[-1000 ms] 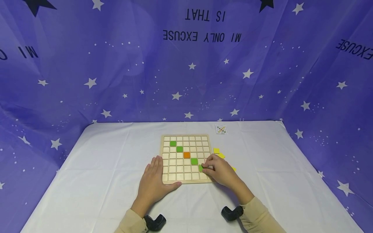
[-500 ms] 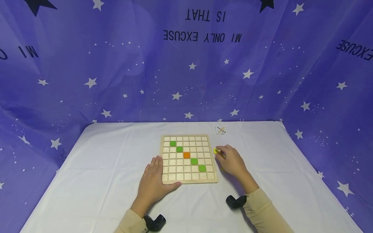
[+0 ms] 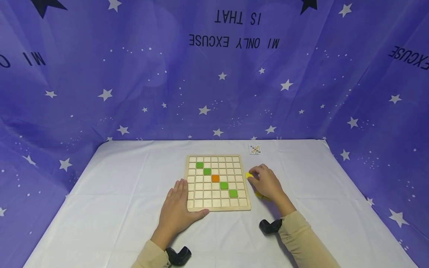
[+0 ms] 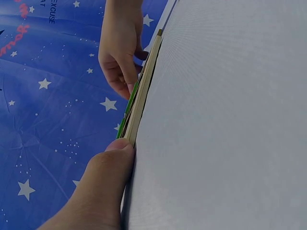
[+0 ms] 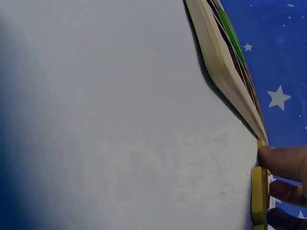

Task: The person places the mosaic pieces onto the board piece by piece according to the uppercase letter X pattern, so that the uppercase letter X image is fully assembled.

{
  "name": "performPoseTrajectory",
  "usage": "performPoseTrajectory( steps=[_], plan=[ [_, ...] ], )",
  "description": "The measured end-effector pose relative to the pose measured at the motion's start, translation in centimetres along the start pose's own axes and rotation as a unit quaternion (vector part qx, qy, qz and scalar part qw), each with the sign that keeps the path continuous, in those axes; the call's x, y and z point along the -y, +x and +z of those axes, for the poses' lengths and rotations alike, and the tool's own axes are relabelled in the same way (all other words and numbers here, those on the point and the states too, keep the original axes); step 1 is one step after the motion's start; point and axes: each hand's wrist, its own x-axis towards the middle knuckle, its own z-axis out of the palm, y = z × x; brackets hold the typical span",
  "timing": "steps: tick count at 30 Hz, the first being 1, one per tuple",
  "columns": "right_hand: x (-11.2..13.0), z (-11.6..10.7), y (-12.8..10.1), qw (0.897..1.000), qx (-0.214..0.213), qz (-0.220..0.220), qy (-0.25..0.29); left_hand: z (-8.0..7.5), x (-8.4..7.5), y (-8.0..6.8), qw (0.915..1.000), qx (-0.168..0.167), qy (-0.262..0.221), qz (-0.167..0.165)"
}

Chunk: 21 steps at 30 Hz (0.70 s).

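Observation:
A square wooden grid board (image 3: 218, 210) lies on the white table, with several green tiles (image 3: 223, 185) and one orange tile (image 3: 215, 178) forming a diagonal. My left hand (image 3: 175, 212) rests at the board's near-left corner, fingers straight along its side and thumb on the front edge. Just right of the board, my right hand (image 3: 268, 185) pinches a yellow tile (image 3: 249, 175) between thumb and finger. In the right wrist view the thumb (image 5: 283, 160) presses on that tile's edge. More yellow tiles (image 3: 261, 195) lie under and beside the right hand, partly hidden.
A small card (image 3: 255, 149) printed with a coloured grid lies beyond the board's far right corner. Black wrist devices (image 3: 270, 226) sit at both sleeves. A purple star-patterned curtain (image 3: 214, 93) stands behind the white-covered table (image 3: 127, 186).
My right hand has left the lowest green tile, now fully visible in its cell, and moved right to the yellow tiles, pinching one. The left hand stays in place.

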Motion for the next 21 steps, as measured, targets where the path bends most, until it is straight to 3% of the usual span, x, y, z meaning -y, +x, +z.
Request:
performPoseTrajectory(
  steps=[5,10,21],
  plan=[
    [-0.4,0.0,0.4,0.999,0.008,0.0,0.043,-0.1,0.0,0.0,1.0,0.0,0.001,0.0],
    [-0.4,0.1,1.0,0.996,-0.012,0.02,0.085,-0.1,-0.1,-0.1,1.0,-0.001,0.0,0.003],
    [2.0,1.2,3.7,0.985,-0.017,0.008,0.169,0.0,0.1,0.0,1.0,0.002,0.002,0.001]
  ],
)
